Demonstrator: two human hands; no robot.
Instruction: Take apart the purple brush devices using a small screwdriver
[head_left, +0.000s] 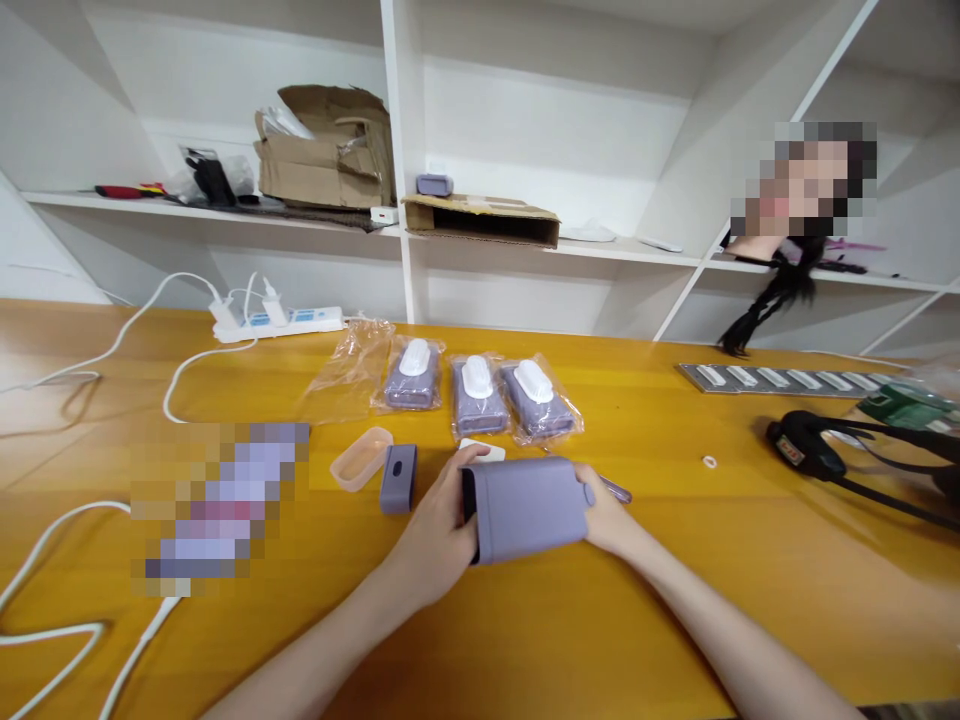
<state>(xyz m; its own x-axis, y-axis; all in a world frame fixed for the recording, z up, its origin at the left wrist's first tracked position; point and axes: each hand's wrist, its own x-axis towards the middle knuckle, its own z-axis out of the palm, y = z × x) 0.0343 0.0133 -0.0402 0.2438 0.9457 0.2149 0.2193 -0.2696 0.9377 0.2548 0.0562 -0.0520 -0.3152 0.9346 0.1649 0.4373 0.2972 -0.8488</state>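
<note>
Between my hands is a purple box-shaped device (532, 508), held above the wooden table. My left hand (442, 525) grips its left end, by a dark opening, with the fingers partly behind it. At the right end, my right hand (604, 515) holds it near a small rounded purple tab; most of those fingers are hidden. Left of my left hand stands a small purple piece with a dark oval hole (398, 478), beside a translucent tray (361, 460). A white flat item (482, 451) lies behind the device, and a slim purple object (616, 489) lies to its right.
Behind are three bagged purple units with white tops (478, 400). A power strip (300, 321) and white cables lie left, near a blurred-out device (225, 505). Black headgear (806, 445) and a strip of white parts (776, 379) are right. Shelves hold cardboard (322, 165).
</note>
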